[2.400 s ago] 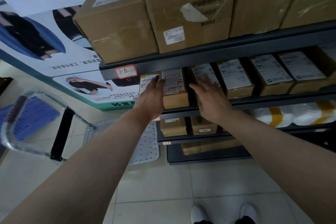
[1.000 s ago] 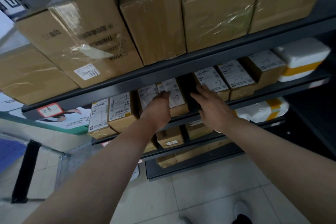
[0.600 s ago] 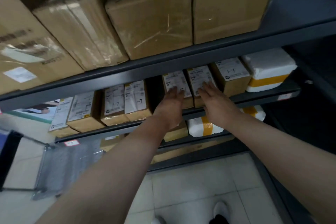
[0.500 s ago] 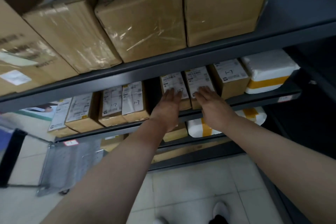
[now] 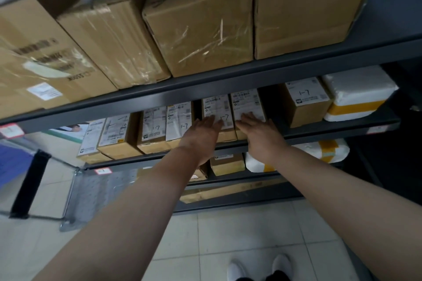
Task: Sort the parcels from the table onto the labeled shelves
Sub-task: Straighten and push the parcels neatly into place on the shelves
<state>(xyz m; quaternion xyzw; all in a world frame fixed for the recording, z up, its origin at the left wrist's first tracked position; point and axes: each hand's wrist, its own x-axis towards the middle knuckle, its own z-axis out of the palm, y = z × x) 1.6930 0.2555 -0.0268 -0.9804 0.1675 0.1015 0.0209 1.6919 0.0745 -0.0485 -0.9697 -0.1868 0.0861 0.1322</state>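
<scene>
A row of small cardboard parcels marked "1-7" stands on the middle shelf (image 5: 319, 131) of a dark metal rack. My left hand (image 5: 202, 137) lies flat with straight fingers on the front of one parcel (image 5: 217, 109). My right hand (image 5: 258, 131) rests flat on the parcel beside it (image 5: 247, 101). The two parcels stand side by side, touching. To their right is a dark gap, then another "1-7" parcel (image 5: 304, 98) and a white parcel with yellow tape (image 5: 356, 92). Left of my hands stand several more labelled parcels (image 5: 155, 128).
Large cardboard boxes (image 5: 201, 18) fill the shelf above. Lower shelves hold small boxes (image 5: 227, 163) and white taped parcels (image 5: 319, 149). A metal trolley (image 5: 75, 189) with a black handle stands at the left on the tiled floor. My white shoes (image 5: 260, 267) show at the bottom.
Both hands have travelled rightward along the middle shelf, passing over the row of parcels. In the last half second the pair under my hands has closed up against the parcels to the left.
</scene>
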